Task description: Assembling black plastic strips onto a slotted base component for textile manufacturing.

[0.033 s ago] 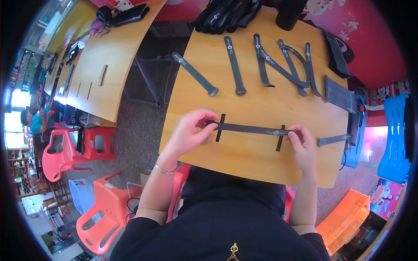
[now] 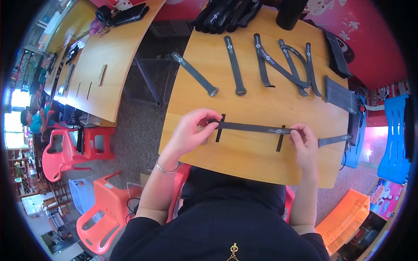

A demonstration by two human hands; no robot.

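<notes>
The person's left hand [image 2: 194, 129] and right hand [image 2: 305, 140] each pinch an end of one dark strap [image 2: 248, 127] between thumb and fingers, holding it nearly straight above the near part of the counter [image 2: 244, 154], though whether its middle touches the surface cannot be told. It crosses over two black bars, the left bar [image 2: 219, 135] near the left hand and the right bar [image 2: 279, 142] just beside the right. Beyond lie several loose straps [image 2: 235, 67], with a dark bundle [image 2: 224, 18] and a black cylinder [image 2: 289, 15] at the far edge.
</notes>
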